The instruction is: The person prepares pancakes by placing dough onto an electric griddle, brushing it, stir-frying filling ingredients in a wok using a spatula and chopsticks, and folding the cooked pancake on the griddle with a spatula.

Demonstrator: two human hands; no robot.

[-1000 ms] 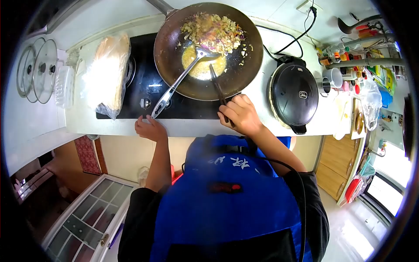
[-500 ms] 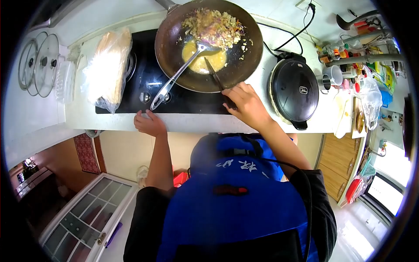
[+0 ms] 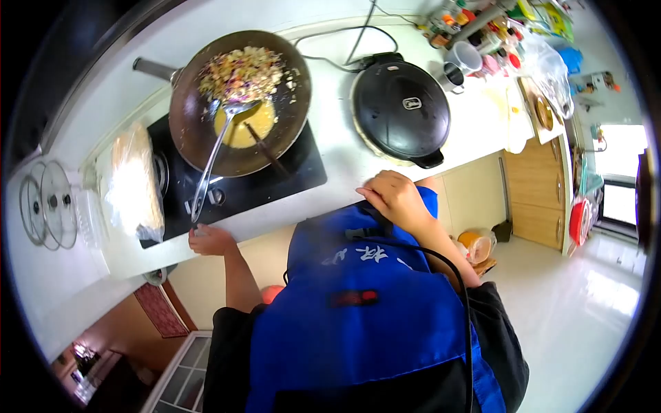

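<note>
The left hand (image 3: 211, 241) is at the front edge of the counter (image 3: 258, 224), its fingers bent close by the handle end of the metal spatula (image 3: 215, 155). Whether they touch it, and how far the hand is closed, I cannot tell. Its forearm runs back and slightly inward to the black sleeve.

The right hand (image 3: 396, 198) is back uppermost, partly open in a loose curl, with one digit reaching left and nothing visible in its grasp. It is just in front of the black round appliance (image 3: 401, 110), near the counter edge; its forearm slants back and outward to the right.

The wok (image 3: 186, 127) sits beyond the left hand and to the left of the right hand, holding chopped food (image 3: 241, 74) and yellow liquid (image 3: 237, 136). The spatula slopes from the wok towards the left hand. A dark utensil (image 3: 265, 146), well apart from the right hand, leans from the liquid towards the near rim.
</note>
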